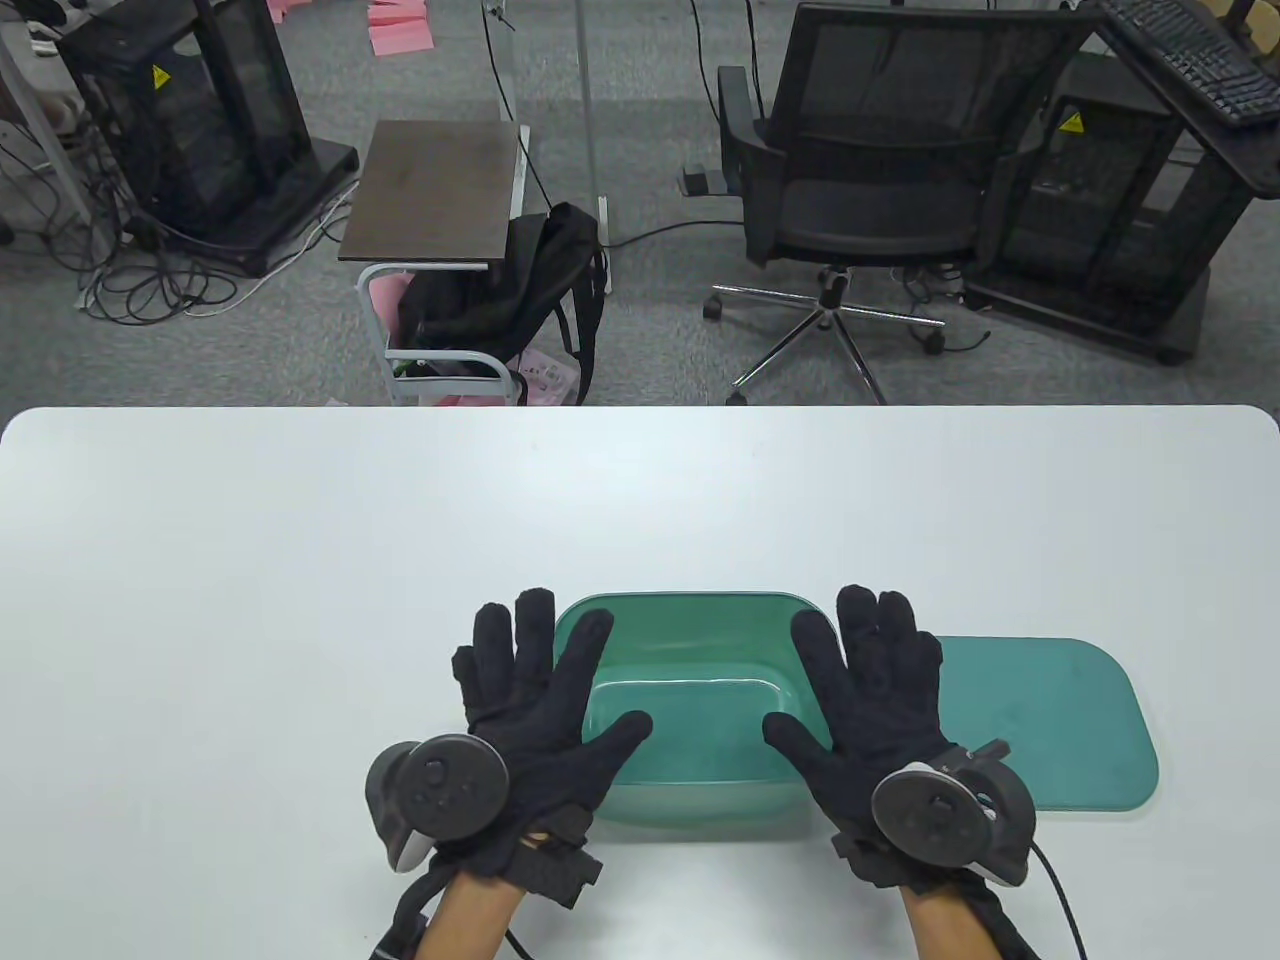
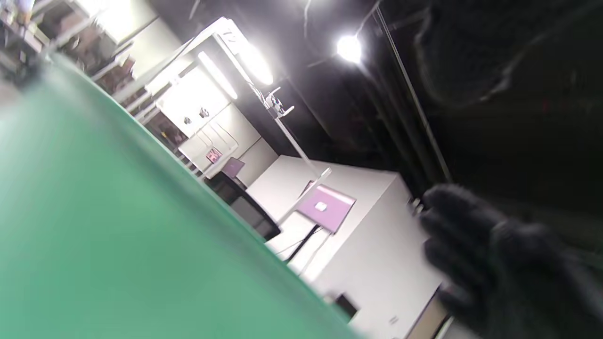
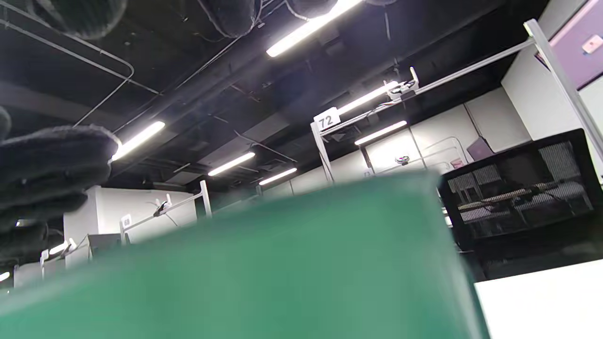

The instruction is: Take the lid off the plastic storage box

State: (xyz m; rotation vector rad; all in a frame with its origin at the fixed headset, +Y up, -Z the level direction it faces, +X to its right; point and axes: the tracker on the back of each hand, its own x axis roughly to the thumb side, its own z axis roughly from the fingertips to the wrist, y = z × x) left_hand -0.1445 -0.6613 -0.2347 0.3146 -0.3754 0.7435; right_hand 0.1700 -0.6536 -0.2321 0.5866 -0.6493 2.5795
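Note:
The green translucent storage box (image 1: 690, 600) stands open near the table's front edge. Its flat green lid (image 1: 1060, 720) lies on the table to the box's right, apart from the rim. My left hand (image 1: 560, 680) is spread flat, palm down, over the box's left end. My right hand (image 1: 850, 690) is spread the same way over its right end. Neither hand grips anything; I cannot tell if they touch the rim. The left wrist view shows a blurred green surface (image 2: 118, 235) and gloved fingers (image 2: 494, 254). The right wrist view shows a green wall (image 3: 282, 273) and fingers (image 3: 47, 160).
The white table (image 1: 300, 560) stretches to both sides and behind the box. Beyond its far edge stand a black office chair (image 1: 870, 190) and a small cart with a black backpack (image 1: 520, 290).

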